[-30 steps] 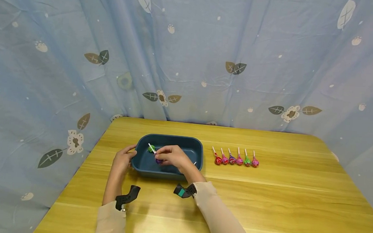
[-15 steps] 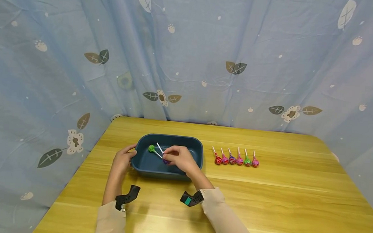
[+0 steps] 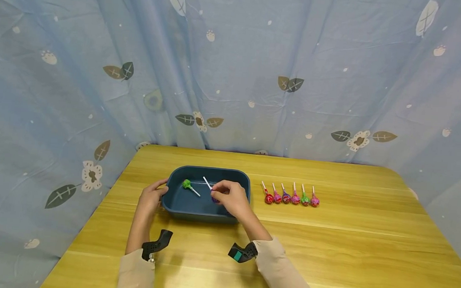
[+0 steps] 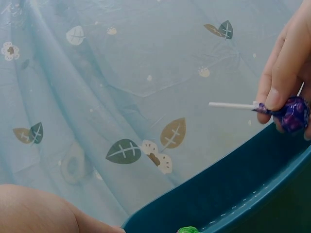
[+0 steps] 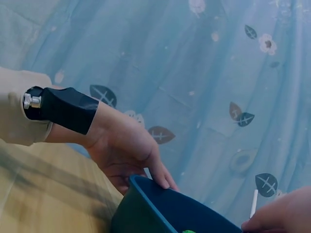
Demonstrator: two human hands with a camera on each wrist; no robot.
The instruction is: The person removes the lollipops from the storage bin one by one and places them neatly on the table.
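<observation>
My right hand (image 3: 233,199) pinches a purple-wrapped lollipop (image 4: 293,114) close to where the white stick meets the candy. In the head view it is over the inside of a dark blue rectangular tub (image 3: 199,217), stick pointing up and left. A green lollipop (image 3: 186,184) lies on the tub's floor to the left, its stick slanting down to the right. With my left hand (image 3: 151,198) I hold the tub's left end, fingers at the rim, as the right wrist view also shows. The right hand and forearm hide the tub's right part.
To the right of the tub, a row of several lollipops (image 3: 295,199) in red, pink, purple and green wrappers lies on the wooden table (image 3: 352,246), sticks pointing away. A blue patterned curtain (image 3: 243,73) hangs behind the table's back edge.
My right hand has moved right inside the tub with the purple lollipop, uncovering the whole green lollipop. The left hand has stayed at the tub's left end.
</observation>
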